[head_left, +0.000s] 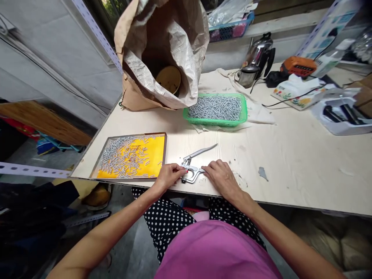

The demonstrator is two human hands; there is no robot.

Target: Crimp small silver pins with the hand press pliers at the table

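Silver snap-fastener style hand pliers (200, 152) with a spring lie near the table's front edge, their upper handle spread upward to the right. My right hand (222, 178) is closed over the lower handle's end, which it partly hides. At the jaws, my left hand (168, 176) is closed in a pinch; a tiny red spot shows by its fingertips, and I cannot make out what is pinched. To the left, a shallow tray (165, 149) with a yellow bottom (155, 157) holds many small silver metal pieces. More such pieces fill a green plastic basket (244, 112) behind the pliers.
A large open paper sack (130, 91) stands at the back left, overlapping the basket's edge. At the back right are a metal kettle (260, 52), an orange battery tool (299, 66), a tissue pack (293, 93) and a white bin (334, 124). The table's front edge runs by my lap.
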